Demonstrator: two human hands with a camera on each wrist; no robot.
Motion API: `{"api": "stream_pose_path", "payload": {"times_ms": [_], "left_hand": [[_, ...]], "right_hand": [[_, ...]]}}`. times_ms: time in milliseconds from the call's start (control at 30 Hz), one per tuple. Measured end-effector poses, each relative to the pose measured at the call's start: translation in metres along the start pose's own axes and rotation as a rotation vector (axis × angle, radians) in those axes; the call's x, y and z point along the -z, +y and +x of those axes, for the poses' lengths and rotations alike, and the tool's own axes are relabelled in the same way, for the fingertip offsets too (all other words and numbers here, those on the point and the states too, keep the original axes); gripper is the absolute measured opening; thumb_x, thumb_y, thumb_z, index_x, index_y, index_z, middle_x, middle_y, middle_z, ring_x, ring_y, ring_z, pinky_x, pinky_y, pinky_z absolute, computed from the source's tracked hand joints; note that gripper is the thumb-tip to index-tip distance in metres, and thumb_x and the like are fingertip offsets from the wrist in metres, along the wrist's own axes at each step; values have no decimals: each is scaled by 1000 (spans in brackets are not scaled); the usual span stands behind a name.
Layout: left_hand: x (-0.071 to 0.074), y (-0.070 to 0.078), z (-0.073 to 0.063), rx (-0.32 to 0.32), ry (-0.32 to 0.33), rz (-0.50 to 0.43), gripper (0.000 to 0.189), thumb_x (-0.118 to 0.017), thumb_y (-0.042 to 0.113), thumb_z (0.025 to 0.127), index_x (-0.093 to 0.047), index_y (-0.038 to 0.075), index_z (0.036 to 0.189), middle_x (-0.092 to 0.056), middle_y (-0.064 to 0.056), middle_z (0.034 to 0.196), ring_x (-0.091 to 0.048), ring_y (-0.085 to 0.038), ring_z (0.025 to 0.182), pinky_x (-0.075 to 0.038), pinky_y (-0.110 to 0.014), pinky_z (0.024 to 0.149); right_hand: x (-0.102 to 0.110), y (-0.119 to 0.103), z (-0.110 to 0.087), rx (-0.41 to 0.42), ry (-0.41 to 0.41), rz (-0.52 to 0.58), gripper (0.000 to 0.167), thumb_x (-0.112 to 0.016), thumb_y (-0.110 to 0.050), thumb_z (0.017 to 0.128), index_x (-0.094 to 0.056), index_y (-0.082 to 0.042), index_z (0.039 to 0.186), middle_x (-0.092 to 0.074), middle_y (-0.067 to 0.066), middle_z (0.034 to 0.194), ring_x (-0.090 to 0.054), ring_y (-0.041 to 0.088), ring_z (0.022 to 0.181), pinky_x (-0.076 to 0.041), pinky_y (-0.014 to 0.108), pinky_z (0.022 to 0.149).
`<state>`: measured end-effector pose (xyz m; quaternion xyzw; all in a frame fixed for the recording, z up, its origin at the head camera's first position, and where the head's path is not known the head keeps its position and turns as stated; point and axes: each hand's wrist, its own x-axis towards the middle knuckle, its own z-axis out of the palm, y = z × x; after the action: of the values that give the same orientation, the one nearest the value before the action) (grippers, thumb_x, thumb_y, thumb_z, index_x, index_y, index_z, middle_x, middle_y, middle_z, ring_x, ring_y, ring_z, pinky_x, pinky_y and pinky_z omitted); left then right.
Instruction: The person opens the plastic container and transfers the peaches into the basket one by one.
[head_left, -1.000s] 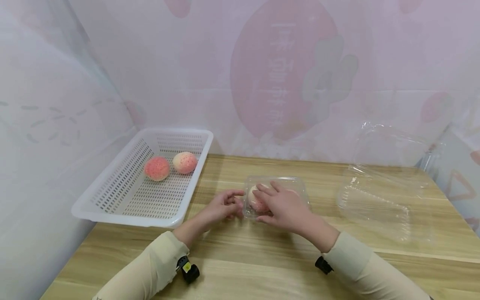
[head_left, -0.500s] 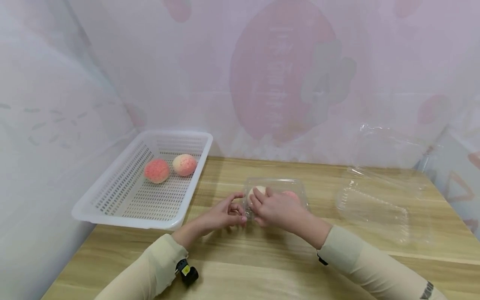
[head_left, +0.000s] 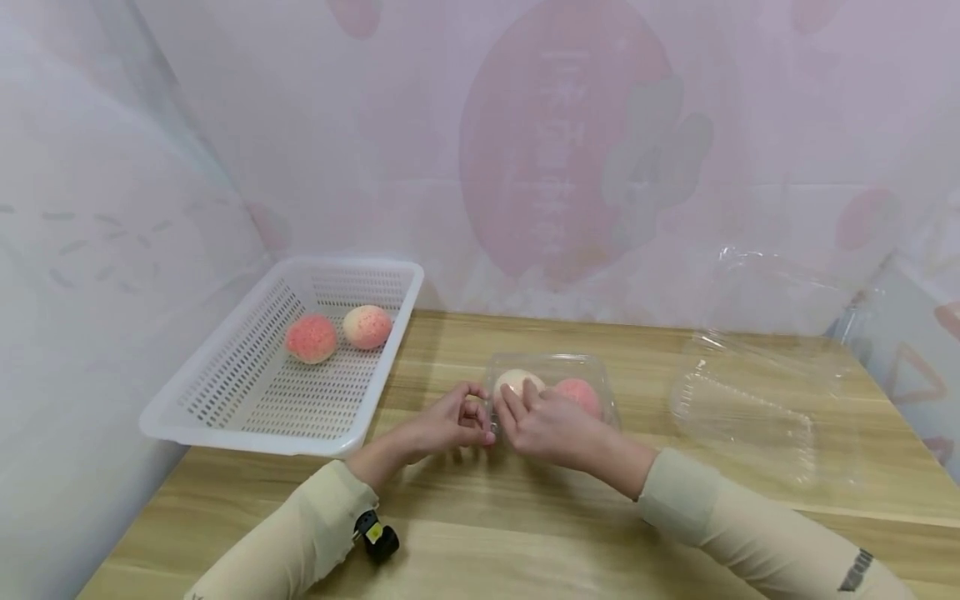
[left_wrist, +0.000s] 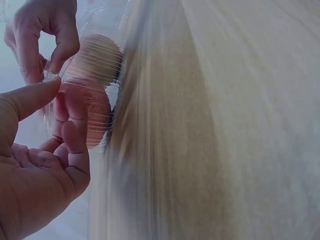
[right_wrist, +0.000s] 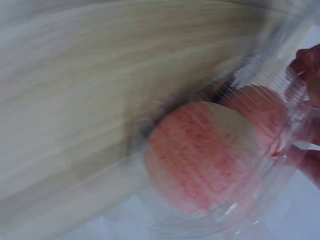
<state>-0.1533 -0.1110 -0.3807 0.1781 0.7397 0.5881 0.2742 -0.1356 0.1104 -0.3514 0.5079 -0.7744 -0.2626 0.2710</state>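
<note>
A clear plastic clamshell box (head_left: 557, 358) with its lid down sits on the table in front of me. Inside are two peaches: a pale one (head_left: 517, 381) on the left and a pinker one (head_left: 579, 395) on the right. My left hand (head_left: 444, 427) pinches the box's left edge between thumb and curled fingers. Bent over the left part of the lid, my right hand (head_left: 557, 423) pinches the edge close beside the left thumb, as the left wrist view shows. In the right wrist view, a blushed peach (right_wrist: 200, 155) shows large through the plastic.
A white perforated basket (head_left: 255, 446) stands at the left, holding a red peach (head_left: 311, 339) and a paler peach (head_left: 368, 327). More clear plastic boxes (head_left: 750, 425), with raised lids, stand on the right side of the wooden table (head_left: 510, 542). A printed cloth hangs behind.
My right hand has gone from lying spread over the lid to bent fingers at its left part, uncovering the pinker peach. My left thumb has come to the box's near left corner.
</note>
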Motion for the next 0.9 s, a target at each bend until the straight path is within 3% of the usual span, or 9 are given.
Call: {"api": "stream_pose_path", "payload": {"times_ms": [67, 300, 433, 600, 733, 900], "left_hand": [[-1, 1, 0, 0, 0, 2, 54, -66, -3, 89, -30, -1, 130, -61, 2, 84, -62, -10, 77, -49, -22, 68], [-2, 2, -1, 9, 16, 14, 54, -67, -5, 87, -31, 0, 128, -57, 1, 82, -59, -9, 74, -47, -20, 67], [-2, 2, -1, 28, 31, 12, 56, -68, -1, 86, -31, 0, 129, -60, 2, 82, -58, -9, 72, -44, -20, 63], [-1, 3, -1, 64, 42, -10, 58, -69, 3, 87, -32, 1, 130, -61, 3, 82, -59, -10, 71, -43, -22, 62], [-1, 3, -2, 81, 41, -1, 59, -70, 8, 89, -32, 1, 133, -62, 3, 83, -59, -13, 71, -43, -24, 59], [1, 0, 0, 71, 47, 17, 62, -72, 10, 90, -32, 0, 135, -63, 3, 83, -59, -13, 72, -44, -25, 61]], "right_hand": [[-4, -1, -2, 12, 33, -23, 36, -63, -20, 95, -65, -6, 128, -70, 10, 123, -70, 27, 96, -59, 26, 68], [-8, 0, -5, -31, 92, 58, 36, -65, -20, 92, -67, -7, 126, -72, 8, 121, -71, 24, 98, -59, 26, 72], [-9, 0, -5, -67, 155, 102, 39, -68, -30, 90, -69, -7, 122, -72, 8, 118, -71, 24, 97, -59, 26, 75], [-9, 2, -13, -204, 188, 293, 50, -73, -45, 86, -70, -9, 120, -72, 7, 121, -71, 25, 106, -59, 31, 81], [-7, 12, -32, -307, 164, 484, 60, -76, -48, 83, -68, -6, 125, -68, 10, 129, -64, 33, 120, -58, 42, 88], [-9, 29, -61, -399, 88, 619, 67, -77, -44, 82, -61, -4, 133, -63, 14, 135, -55, 40, 129, -54, 49, 95]]}}
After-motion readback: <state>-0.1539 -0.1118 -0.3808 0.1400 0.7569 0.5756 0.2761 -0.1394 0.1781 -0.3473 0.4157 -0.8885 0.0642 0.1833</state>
